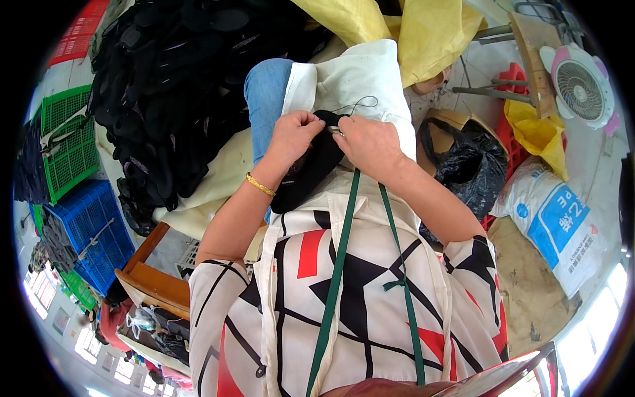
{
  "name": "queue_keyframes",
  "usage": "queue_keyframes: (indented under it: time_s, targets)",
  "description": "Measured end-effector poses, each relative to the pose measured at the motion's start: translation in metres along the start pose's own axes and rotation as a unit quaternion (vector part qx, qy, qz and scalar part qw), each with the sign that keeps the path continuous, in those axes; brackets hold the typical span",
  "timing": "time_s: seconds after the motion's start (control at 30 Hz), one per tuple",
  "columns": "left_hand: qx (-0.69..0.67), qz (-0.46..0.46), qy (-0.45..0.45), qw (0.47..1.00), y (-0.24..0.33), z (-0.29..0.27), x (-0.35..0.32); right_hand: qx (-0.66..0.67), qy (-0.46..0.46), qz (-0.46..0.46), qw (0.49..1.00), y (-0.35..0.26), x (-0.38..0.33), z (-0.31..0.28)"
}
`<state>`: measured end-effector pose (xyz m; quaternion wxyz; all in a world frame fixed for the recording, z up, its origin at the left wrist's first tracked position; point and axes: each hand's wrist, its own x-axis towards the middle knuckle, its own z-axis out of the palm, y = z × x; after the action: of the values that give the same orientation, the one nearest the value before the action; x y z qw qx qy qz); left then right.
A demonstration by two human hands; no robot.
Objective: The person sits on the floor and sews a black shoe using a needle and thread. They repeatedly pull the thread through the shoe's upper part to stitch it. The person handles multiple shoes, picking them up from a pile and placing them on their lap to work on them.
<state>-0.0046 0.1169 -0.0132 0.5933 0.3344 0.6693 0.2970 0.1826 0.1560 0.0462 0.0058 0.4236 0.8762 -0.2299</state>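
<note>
Across my lap lies a black cloth piece (305,173) that looks like a cloth shoe, its toe or heel end raised between my hands. My left hand (296,135) is closed, pinching the raised edge between thumb and fingers. Close beside it, my right hand (372,144) is curled shut around a small shiny metal piece (336,130) against the black cloth. What kind of tool this is cannot be made out. A dark thread (366,102) loops loosely above my right hand, over the white cloth (360,73) on my lap.
A large heap of black cloth shoes (159,86) fills the left. Green (66,142) and blue crates (92,231) stand beyond it, near a wooden stool (155,284). To the right are a black plastic bag (466,159), a white sack (555,221) and a fan (579,86).
</note>
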Motion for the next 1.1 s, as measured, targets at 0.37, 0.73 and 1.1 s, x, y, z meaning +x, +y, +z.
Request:
queue_keyframes:
  time_s: [0.37,0.73,1.1]
  targets:
    - [-0.011,-0.022,-0.008,1.0,0.004,0.0,0.0,0.011,0.023,-0.019,0.999,0.004,0.0,0.007]
    - [-0.09,0.028,-0.111,0.989,0.007,-0.005,-0.02,0.001,-0.022,-0.094,0.995,0.01,-0.018,-0.029]
    - [0.2,0.03,-0.102,0.974,0.015,0.004,-0.044,0.06,0.037,-0.104,0.992,0.053,-0.027,-0.021]
